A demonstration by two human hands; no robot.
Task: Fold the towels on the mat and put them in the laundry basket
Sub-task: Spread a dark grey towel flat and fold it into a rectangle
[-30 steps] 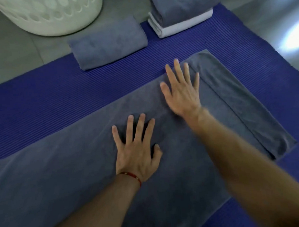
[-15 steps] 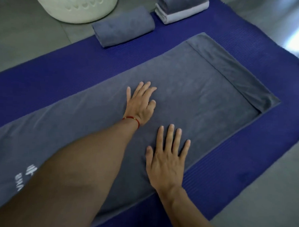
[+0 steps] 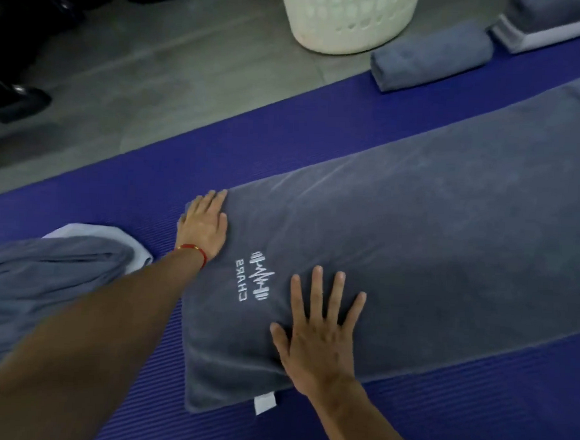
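Both the left hand (image 3: 203,224) and right hand (image 3: 320,334) lie flat, gripping nothing, on the grey towel (image 3: 414,245), whose smoothed end could bunch if a palm drags.

Dim grey tiled floor (image 3: 162,78) (dark equipment (image 3: 18,101) at far left).

White embroidered lettering (image 3: 241,281) on the spread grey towel (image 3: 414,245) reads "CHARG", upside down to the camera, beside a white dumbbell-and-pulse-line logo (image 3: 262,276). A small white tag (image 3: 264,405) at the towel's corner is unreadable.
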